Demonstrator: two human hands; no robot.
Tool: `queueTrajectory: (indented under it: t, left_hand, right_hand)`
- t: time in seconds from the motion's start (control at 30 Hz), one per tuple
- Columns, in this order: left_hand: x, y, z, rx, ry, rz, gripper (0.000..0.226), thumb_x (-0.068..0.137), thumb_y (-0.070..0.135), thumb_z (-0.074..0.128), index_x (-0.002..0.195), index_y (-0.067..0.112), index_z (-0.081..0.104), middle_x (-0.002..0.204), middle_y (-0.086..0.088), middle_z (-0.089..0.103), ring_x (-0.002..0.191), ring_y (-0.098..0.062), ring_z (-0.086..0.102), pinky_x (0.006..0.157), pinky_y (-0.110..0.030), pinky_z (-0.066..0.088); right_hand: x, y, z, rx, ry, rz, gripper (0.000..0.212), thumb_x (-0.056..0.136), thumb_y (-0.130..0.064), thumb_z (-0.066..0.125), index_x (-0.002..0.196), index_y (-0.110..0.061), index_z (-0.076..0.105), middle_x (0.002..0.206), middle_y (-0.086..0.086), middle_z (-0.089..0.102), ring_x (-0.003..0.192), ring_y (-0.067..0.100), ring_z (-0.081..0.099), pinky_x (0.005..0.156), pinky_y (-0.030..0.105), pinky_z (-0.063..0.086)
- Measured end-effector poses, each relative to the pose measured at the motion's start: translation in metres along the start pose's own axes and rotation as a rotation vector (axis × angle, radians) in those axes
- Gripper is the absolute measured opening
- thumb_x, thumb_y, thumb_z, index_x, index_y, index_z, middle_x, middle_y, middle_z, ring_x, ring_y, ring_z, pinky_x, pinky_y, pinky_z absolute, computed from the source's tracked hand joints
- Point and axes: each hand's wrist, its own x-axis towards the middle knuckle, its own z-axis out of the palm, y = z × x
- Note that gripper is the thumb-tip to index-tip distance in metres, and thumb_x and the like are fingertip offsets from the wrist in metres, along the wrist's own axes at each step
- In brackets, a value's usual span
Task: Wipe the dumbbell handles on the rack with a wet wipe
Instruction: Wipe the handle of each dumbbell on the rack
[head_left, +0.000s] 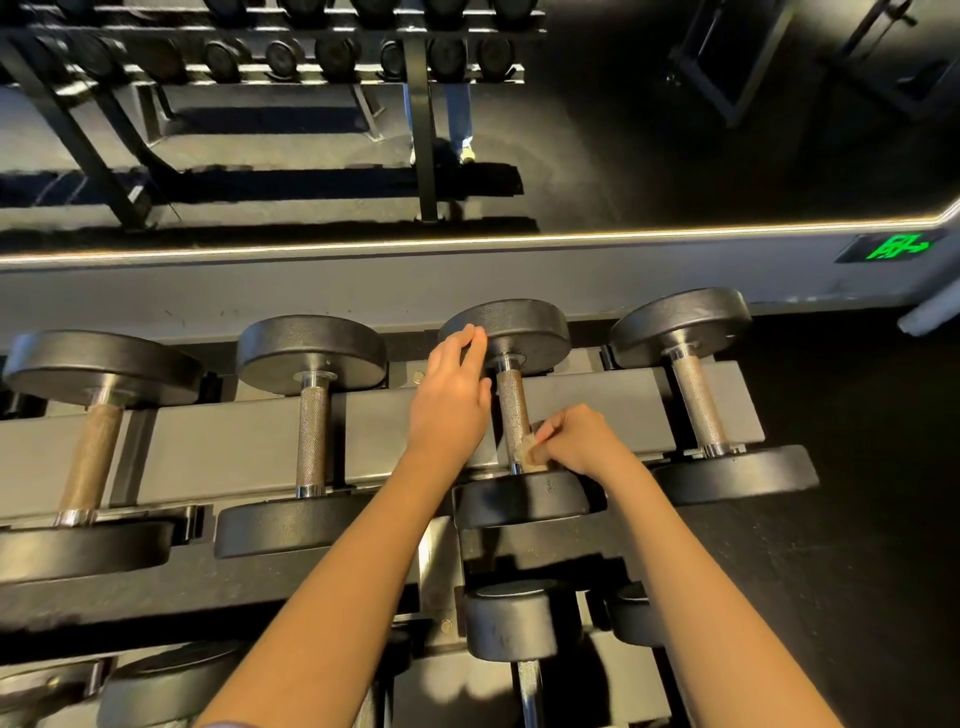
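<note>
Several black dumbbells lie across the top tier of the rack (249, 447). My right hand (582, 441) pinches a small crumpled wet wipe (527, 452) against the near end of the knurled handle (511, 405) of the third dumbbell from the left. My left hand (452, 395) rests on that dumbbell's far head (519, 327), fingers curled over its left edge. To the left, one dumbbell has a metal handle (313, 431) and another a brownish handle (91, 457). A fourth dumbbell handle (698, 410) lies to the right.
A lower tier holds more dumbbells (511, 618). Behind the rack a wall mirror (623, 130) reflects the rack and a person's legs. A green exit sign (896, 247) glows on the grey wall base. Dark floor lies to the right.
</note>
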Motion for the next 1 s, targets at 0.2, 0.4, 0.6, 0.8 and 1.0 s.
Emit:
queueTrajectory:
  t: [0.2,0.4,0.6,0.8,1.0]
  left_hand:
    - [0.002,0.007,-0.001,0.008,-0.09,-0.08,0.058,0.094,0.017,0.053,0.147,0.014,0.029,0.149,-0.005,0.03,0.135,-0.021,0.029,0.101,-0.04,0.044]
    - [-0.021,0.04,0.009,-0.143,0.022,-0.106,0.044,0.092,0.017,0.055,0.133,0.005,0.047,0.13,-0.012,0.046,0.121,-0.025,0.044,0.098,-0.045,0.044]
    - [-0.039,0.086,0.031,-0.042,-0.206,-0.028,0.063,0.088,0.047,0.023,0.133,0.011,0.047,0.13,-0.007,0.048,0.12,-0.025,0.046,0.1,-0.038,0.037]
    - [-0.036,0.088,0.039,0.26,-0.308,0.001,0.046,0.099,0.044,0.032,0.134,0.017,0.045,0.132,-0.002,0.046,0.123,-0.02,0.04,0.105,-0.035,0.03]
    - [-0.023,0.105,0.05,0.344,-0.369,0.022,0.047,0.099,0.047,0.03,0.133,0.018,0.045,0.13,-0.003,0.047,0.123,-0.021,0.041,0.104,-0.037,0.031]
  right_hand:
    - [-0.001,0.002,0.01,0.051,0.175,-0.035,0.011,0.079,-0.003,0.068,0.073,-0.013,0.067,0.085,0.007,0.066,0.086,0.022,0.062,0.08,0.03,0.05]
    - [-0.01,0.015,0.005,0.201,0.516,-0.068,0.022,0.088,-0.017,0.062,0.108,-0.009,0.066,0.101,0.01,0.068,0.097,0.027,0.061,0.081,0.034,0.048]
    - [-0.03,0.057,-0.035,0.238,0.715,-0.162,0.016,0.09,-0.023,0.062,0.103,-0.014,0.066,0.094,0.004,0.068,0.088,0.021,0.062,0.079,0.039,0.052]
    - [-0.036,0.108,-0.074,0.024,0.817,-0.156,0.017,0.092,-0.026,0.06,0.102,-0.015,0.066,0.092,0.001,0.066,0.077,0.012,0.054,0.065,0.024,0.036]
    - [-0.035,0.123,-0.105,-0.112,0.669,-0.011,0.009,0.091,-0.023,0.058,0.085,-0.017,0.058,0.078,0.001,0.057,0.067,0.017,0.049,0.062,0.029,0.038]
